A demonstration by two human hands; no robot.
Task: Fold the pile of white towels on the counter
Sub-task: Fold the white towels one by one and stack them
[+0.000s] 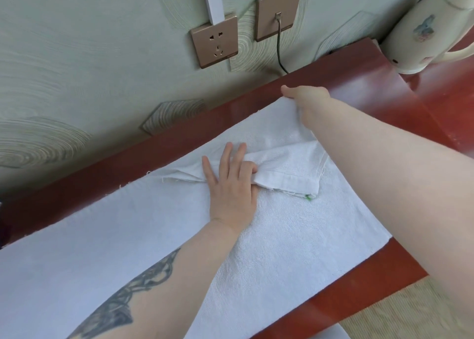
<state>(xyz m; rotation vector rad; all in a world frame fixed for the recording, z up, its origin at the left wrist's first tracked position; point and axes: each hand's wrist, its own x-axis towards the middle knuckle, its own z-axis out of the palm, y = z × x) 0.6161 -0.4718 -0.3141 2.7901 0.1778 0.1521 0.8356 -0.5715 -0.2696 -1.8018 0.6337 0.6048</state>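
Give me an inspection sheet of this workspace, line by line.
Surface: glossy red-brown wooden counter against the wall.
Job's things: white terry towel spread flat, its far right part folded over towards the middle.
Clutter: cream electric kettle at far right corner.
Grippers: left hand presses the fold, thumb tucked under the flap; right hand pinches the far towel edge.
Cables: dark cable hangs from bronze wall plate.
Surroundings: pale green patterned wall, bronze power socket.

white towel (295, 236) spread flat, corner seemingly folded over
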